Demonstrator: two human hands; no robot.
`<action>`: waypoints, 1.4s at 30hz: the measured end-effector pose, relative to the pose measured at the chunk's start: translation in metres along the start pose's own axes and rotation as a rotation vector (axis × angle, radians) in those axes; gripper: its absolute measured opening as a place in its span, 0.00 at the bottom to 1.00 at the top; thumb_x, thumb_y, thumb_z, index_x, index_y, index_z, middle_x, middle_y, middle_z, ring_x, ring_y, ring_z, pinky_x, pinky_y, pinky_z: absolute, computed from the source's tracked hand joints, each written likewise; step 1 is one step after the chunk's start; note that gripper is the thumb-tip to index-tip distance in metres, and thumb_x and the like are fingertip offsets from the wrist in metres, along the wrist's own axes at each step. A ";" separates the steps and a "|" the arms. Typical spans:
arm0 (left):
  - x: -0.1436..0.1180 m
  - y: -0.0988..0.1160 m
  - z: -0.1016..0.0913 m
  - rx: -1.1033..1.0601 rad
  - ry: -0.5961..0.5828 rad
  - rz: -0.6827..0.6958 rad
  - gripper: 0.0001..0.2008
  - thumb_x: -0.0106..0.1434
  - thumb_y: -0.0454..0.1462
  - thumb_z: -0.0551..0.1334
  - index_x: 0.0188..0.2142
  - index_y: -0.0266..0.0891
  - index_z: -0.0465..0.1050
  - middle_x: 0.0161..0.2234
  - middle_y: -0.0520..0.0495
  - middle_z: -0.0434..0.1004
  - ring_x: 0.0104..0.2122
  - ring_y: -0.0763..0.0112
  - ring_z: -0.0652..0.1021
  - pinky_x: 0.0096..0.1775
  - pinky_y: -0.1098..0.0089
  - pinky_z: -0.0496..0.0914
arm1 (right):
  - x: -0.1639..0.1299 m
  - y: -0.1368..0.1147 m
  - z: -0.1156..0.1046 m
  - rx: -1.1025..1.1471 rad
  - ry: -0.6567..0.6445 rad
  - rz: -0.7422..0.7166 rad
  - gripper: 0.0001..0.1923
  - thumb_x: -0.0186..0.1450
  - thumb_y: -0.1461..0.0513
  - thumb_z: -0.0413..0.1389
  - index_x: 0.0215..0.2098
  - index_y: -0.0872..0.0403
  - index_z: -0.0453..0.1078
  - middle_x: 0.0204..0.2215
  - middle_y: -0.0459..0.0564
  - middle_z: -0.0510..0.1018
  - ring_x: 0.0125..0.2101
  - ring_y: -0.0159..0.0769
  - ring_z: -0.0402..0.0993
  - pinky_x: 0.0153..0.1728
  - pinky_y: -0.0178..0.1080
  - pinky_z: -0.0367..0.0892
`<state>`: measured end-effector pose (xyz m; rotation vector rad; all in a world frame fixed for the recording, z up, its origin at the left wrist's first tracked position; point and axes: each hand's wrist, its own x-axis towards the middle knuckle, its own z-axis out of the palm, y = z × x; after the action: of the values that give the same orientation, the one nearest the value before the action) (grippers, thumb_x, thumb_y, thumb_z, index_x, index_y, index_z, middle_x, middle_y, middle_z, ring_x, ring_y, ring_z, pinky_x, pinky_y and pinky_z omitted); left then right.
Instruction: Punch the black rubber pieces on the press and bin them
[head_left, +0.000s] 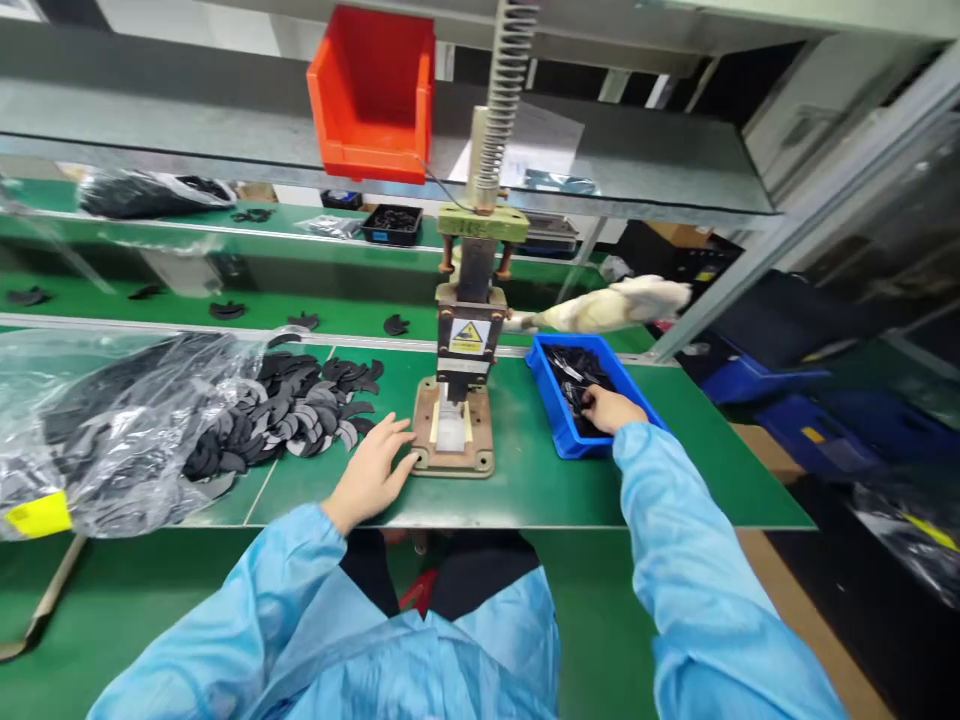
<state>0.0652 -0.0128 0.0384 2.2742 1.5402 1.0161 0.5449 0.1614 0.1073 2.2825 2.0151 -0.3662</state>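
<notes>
My left hand (pixel 373 472) lies on the green tabletop with its fingers stretched out, the fingertips at the left edge of the metal base (pixel 424 460) of a hand press (pixel 470 325). Nothing shows in that hand. A clear plate sits on the base under the press head. To the right, my right hand (pixel 611 408) reaches into a blue bin (pixel 564 436) of dark parts (pixel 574 370). Its fingers are pinched together among the parts; what is between them is hidden. Loose black crescent-shaped pieces (pixel 300 405) are heaped left of my left hand.
A clear plastic bag (pixel 142 430) of dark pieces lies at left. The press lever with a wrapped handle (pixel 607 305) sticks out above the blue bin. An orange bin (pixel 373 100) stands on the shelf. Spaced crescents lie on a green strip (pixel 180 320) behind the table.
</notes>
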 end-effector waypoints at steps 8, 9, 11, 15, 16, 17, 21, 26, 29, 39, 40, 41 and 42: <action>-0.036 0.013 0.009 -0.092 0.201 -0.051 0.10 0.74 0.43 0.62 0.52 0.46 0.75 0.57 0.38 0.80 0.67 0.48 0.73 0.67 0.43 0.69 | -0.028 -0.001 -0.004 0.261 0.223 0.030 0.22 0.73 0.50 0.60 0.58 0.53 0.72 0.57 0.54 0.78 0.54 0.40 0.78 0.57 0.51 0.78; -0.035 0.013 0.008 -0.100 0.195 -0.055 0.10 0.74 0.43 0.62 0.51 0.46 0.75 0.56 0.38 0.80 0.67 0.49 0.74 0.67 0.43 0.69 | -0.033 -0.001 -0.005 0.314 0.270 0.026 0.21 0.73 0.49 0.60 0.57 0.53 0.73 0.56 0.54 0.78 0.54 0.40 0.78 0.57 0.51 0.78; -0.034 0.011 0.008 -0.113 0.188 -0.058 0.09 0.74 0.44 0.62 0.50 0.45 0.75 0.56 0.38 0.81 0.66 0.49 0.75 0.66 0.44 0.69 | -0.044 -0.002 -0.004 0.436 0.364 0.004 0.20 0.73 0.49 0.59 0.54 0.54 0.74 0.52 0.53 0.80 0.52 0.39 0.79 0.57 0.50 0.77; -0.035 0.008 0.006 -0.129 0.229 -0.066 0.10 0.74 0.44 0.62 0.50 0.44 0.75 0.54 0.38 0.81 0.65 0.50 0.75 0.67 0.44 0.69 | -0.075 -0.017 0.008 0.733 0.498 -0.111 0.21 0.75 0.48 0.52 0.53 0.56 0.71 0.45 0.58 0.84 0.40 0.36 0.80 0.47 0.45 0.78; -0.036 0.009 0.005 -0.132 0.246 -0.073 0.10 0.74 0.44 0.62 0.49 0.44 0.75 0.54 0.38 0.81 0.65 0.50 0.75 0.67 0.44 0.68 | -0.086 -0.025 0.013 0.805 0.513 -0.150 0.21 0.75 0.48 0.51 0.53 0.55 0.70 0.44 0.58 0.85 0.37 0.34 0.79 0.43 0.43 0.78; -0.037 0.012 0.004 -0.136 0.263 -0.081 0.10 0.74 0.44 0.62 0.49 0.43 0.75 0.54 0.38 0.81 0.64 0.50 0.75 0.67 0.44 0.68 | -0.099 -0.035 0.020 0.872 0.520 -0.189 0.21 0.75 0.47 0.51 0.53 0.55 0.69 0.44 0.57 0.85 0.33 0.33 0.78 0.40 0.42 0.77; -0.043 0.042 -0.004 -0.209 0.276 -0.096 0.10 0.74 0.43 0.63 0.51 0.43 0.74 0.54 0.39 0.80 0.64 0.51 0.76 0.66 0.46 0.69 | -0.163 -0.087 0.058 1.089 0.451 -0.341 0.19 0.73 0.46 0.56 0.50 0.52 0.70 0.36 0.50 0.85 0.29 0.30 0.76 0.34 0.38 0.75; -0.046 0.088 -0.009 -0.404 0.149 0.020 0.14 0.72 0.39 0.66 0.56 0.45 0.73 0.55 0.39 0.80 0.58 0.55 0.80 0.61 0.50 0.74 | -0.230 -0.138 0.104 1.252 0.225 -0.454 0.17 0.72 0.48 0.60 0.48 0.51 0.74 0.34 0.48 0.85 0.27 0.30 0.77 0.31 0.37 0.75; -0.047 0.096 -0.006 -0.462 0.130 0.132 0.18 0.71 0.36 0.68 0.58 0.45 0.72 0.53 0.39 0.81 0.54 0.55 0.81 0.56 0.51 0.78 | -0.246 -0.150 0.121 1.288 0.114 -0.488 0.15 0.72 0.50 0.60 0.49 0.50 0.75 0.34 0.48 0.85 0.27 0.30 0.77 0.32 0.37 0.76; -0.047 0.096 -0.010 -0.513 0.065 0.130 0.13 0.70 0.34 0.69 0.53 0.44 0.77 0.47 0.43 0.84 0.46 0.62 0.83 0.50 0.59 0.77 | -0.248 -0.162 0.130 1.180 0.036 -0.644 0.10 0.73 0.55 0.59 0.50 0.48 0.75 0.35 0.46 0.86 0.29 0.30 0.80 0.33 0.37 0.76; -0.045 0.096 -0.012 -0.534 0.020 0.080 0.09 0.72 0.35 0.68 0.51 0.44 0.78 0.45 0.44 0.84 0.45 0.64 0.83 0.48 0.61 0.76 | -0.247 -0.163 0.127 1.153 0.051 -0.666 0.10 0.73 0.55 0.59 0.50 0.49 0.76 0.35 0.47 0.85 0.31 0.31 0.80 0.34 0.37 0.76; -0.043 0.096 -0.014 -0.568 -0.042 0.015 0.05 0.73 0.36 0.67 0.48 0.43 0.79 0.43 0.45 0.84 0.42 0.66 0.82 0.47 0.63 0.76 | -0.246 -0.163 0.123 1.124 0.065 -0.692 0.09 0.73 0.56 0.60 0.49 0.49 0.77 0.35 0.47 0.85 0.32 0.32 0.80 0.36 0.38 0.76; -0.041 0.095 -0.015 -0.615 -0.116 -0.057 0.04 0.74 0.38 0.66 0.46 0.42 0.79 0.40 0.46 0.84 0.40 0.68 0.82 0.45 0.65 0.75 | -0.245 -0.163 0.118 1.096 0.076 -0.721 0.08 0.73 0.56 0.60 0.48 0.49 0.78 0.36 0.48 0.85 0.34 0.33 0.81 0.38 0.39 0.76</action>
<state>0.1167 -0.0932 0.0819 1.8109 1.0459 1.1248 0.3426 -0.0792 0.0646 1.7188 3.1096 -1.8195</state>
